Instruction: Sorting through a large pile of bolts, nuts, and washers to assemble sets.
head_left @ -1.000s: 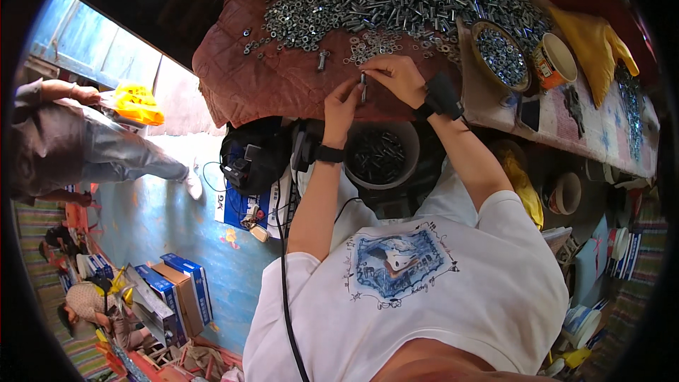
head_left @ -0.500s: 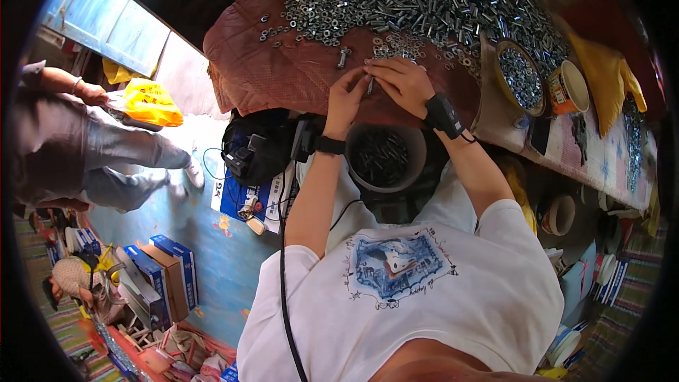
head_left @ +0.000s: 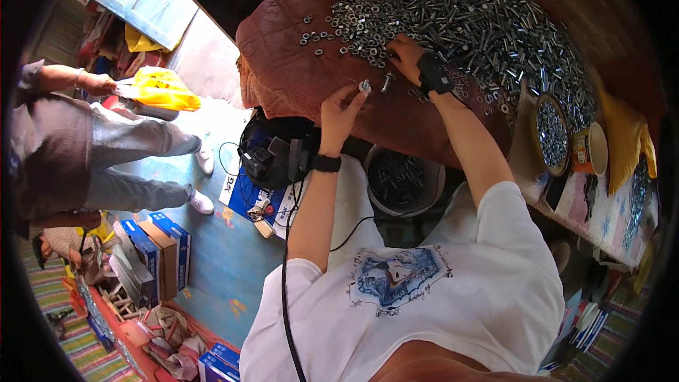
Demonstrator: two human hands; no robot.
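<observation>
Left hand [head_left: 341,107] pinches small nut [head_left: 365,86] at fingertips; right hand [head_left: 404,55], fingers curled, grip unclear, reaches into bolt heap [head_left: 481,21] on desk [head_left: 297,78]. Best: keep nut steady, pick matching bolt.

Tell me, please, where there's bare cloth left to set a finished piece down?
The red-brown cloth is bare left of the left hand, toward its near-left edge. Beyond the right hand, the pile of bolts and nuts covers everything.
</observation>
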